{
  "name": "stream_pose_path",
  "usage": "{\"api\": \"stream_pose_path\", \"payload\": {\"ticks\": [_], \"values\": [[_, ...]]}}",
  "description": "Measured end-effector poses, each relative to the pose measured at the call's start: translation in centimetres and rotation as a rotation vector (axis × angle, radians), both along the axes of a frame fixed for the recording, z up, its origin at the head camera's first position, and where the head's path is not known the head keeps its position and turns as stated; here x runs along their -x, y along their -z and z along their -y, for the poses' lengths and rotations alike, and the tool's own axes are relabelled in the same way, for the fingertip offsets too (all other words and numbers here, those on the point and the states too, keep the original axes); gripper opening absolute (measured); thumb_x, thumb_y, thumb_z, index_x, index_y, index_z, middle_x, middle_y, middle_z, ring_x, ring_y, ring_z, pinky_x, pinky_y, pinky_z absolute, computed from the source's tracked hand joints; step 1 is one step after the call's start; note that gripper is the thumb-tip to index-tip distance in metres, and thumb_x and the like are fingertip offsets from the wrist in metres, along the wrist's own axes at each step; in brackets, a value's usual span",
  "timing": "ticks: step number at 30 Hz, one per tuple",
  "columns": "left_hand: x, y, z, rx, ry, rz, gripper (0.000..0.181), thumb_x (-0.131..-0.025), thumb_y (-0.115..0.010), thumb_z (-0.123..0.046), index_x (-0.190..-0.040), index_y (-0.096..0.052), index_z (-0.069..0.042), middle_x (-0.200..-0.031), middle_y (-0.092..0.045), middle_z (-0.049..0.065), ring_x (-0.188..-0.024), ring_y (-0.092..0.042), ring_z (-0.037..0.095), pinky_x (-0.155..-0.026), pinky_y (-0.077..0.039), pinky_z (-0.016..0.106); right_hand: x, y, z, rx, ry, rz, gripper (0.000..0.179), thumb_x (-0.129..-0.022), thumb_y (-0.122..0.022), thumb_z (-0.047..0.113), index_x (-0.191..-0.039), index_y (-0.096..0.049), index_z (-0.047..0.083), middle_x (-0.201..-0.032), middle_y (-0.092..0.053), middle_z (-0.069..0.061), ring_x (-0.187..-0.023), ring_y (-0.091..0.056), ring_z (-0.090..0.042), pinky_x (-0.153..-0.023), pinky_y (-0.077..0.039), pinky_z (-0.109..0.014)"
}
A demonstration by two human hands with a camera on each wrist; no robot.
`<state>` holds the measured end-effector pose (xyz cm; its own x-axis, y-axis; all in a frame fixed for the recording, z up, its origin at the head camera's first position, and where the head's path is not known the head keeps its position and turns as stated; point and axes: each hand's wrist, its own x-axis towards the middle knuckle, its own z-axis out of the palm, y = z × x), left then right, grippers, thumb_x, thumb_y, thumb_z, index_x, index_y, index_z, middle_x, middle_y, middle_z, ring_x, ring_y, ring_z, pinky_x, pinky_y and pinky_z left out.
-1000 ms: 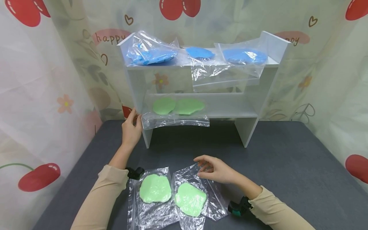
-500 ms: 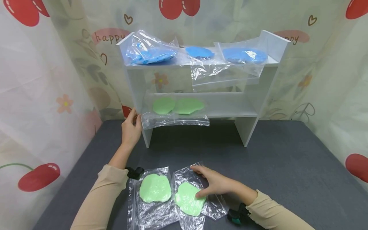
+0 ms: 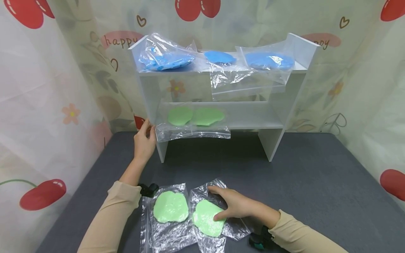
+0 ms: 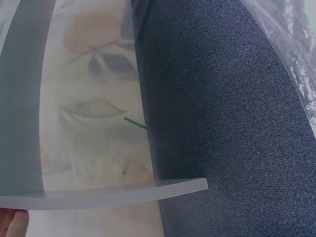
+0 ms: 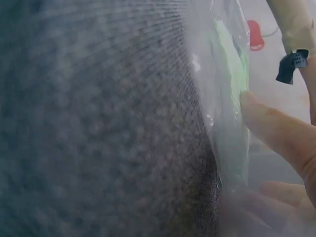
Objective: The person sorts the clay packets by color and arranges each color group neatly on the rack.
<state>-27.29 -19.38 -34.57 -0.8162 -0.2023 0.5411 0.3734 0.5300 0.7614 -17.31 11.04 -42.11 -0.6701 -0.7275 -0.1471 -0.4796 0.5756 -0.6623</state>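
My right hand (image 3: 237,203) is spread over a clear plastic bag (image 3: 205,240) holding a flat pale-green piece (image 3: 207,218). In the right wrist view, the thumb (image 5: 276,123) touches the bag over the green piece (image 5: 232,74); the other fingers are partly blurred. Beside it on the table lies another clear bag (image 3: 171,239) with a rounded green piece (image 3: 171,207). My left hand (image 3: 145,144) touches the left side panel of a white shelf (image 3: 253,121). Only its fingertips (image 4: 17,224) show in the left wrist view, beside the panel.
On the middle shelf, a clear zip bag (image 3: 202,133) with green pieces overhangs the edge. Bagged blue pieces (image 3: 171,61) lie on the top shelf, one bag (image 3: 246,84) hanging over its front. The dark table (image 3: 322,182) is surrounded by patterned curtains (image 3: 364,105).
My right hand has lowered and moved left over the right-hand bag, its thumb now over the green piece. My left hand has stayed at the shelf's side.
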Motion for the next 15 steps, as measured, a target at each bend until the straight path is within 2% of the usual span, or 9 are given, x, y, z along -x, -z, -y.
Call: {"api": "stream_pose_path", "payload": {"ticks": [7,12,15], "values": [[0.01,0.02,0.04,0.004,-0.001,-0.003,0.041,-0.095,-0.049,-0.006,-0.136,-0.048,-0.007,-0.120,-0.061,0.025,-0.110,-0.060,0.037,-0.086,-0.050,0.050,-0.22,-0.12,0.12,0.025,-0.006,-0.012,0.083,-0.079,-0.074,0.033,-0.144,-0.030,0.004,-0.140,-0.049,-0.011,-0.132,-0.043,-0.029,-0.105,-0.036,-0.049],[0.01,0.01,0.04,0.001,0.004,0.008,0.042,-0.095,-0.049,-0.006,-0.137,-0.047,-0.007,-0.121,-0.061,0.025,-0.111,-0.060,0.037,-0.088,-0.050,0.050,-0.51,-0.17,0.22,0.044,0.017,-0.040,0.079,-0.077,-0.076,0.028,-0.141,-0.036,0.007,-0.131,-0.059,-0.004,-0.128,-0.046,-0.032,-0.106,-0.027,-0.059],[-0.01,0.00,0.02,0.002,0.004,0.011,0.042,-0.095,-0.049,-0.006,-0.137,-0.047,-0.007,-0.121,-0.060,0.026,-0.111,-0.059,0.037,-0.088,-0.050,0.050,-0.72,-0.16,0.26,0.041,0.043,-0.050,0.074,-0.076,-0.077,0.027,-0.139,-0.041,0.010,-0.124,-0.064,0.000,-0.118,-0.050,-0.031,-0.101,-0.029,-0.059]]}}
